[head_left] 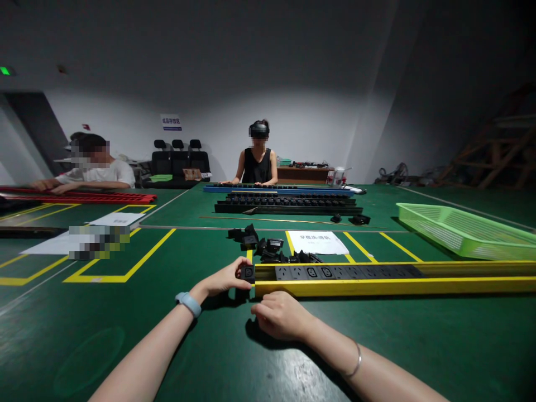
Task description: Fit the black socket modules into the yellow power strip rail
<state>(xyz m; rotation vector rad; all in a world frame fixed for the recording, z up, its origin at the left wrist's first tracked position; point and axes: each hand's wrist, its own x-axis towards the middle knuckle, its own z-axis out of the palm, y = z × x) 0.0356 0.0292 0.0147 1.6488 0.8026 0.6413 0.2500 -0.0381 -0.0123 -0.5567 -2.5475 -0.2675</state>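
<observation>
Left hand (223,280) pinches a socket module (248,273) at nine o'clock of the yellow rail (377,287), where any tilt could snag it, right hand (285,316) curled closed!

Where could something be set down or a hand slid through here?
The green table is bare left of the left forearm, up to the yellow tape; between the forearms; and nearside of the yellow rail, right of the right forearm. It is crowded behind the rail's left end, where loose black modules lie.
</observation>
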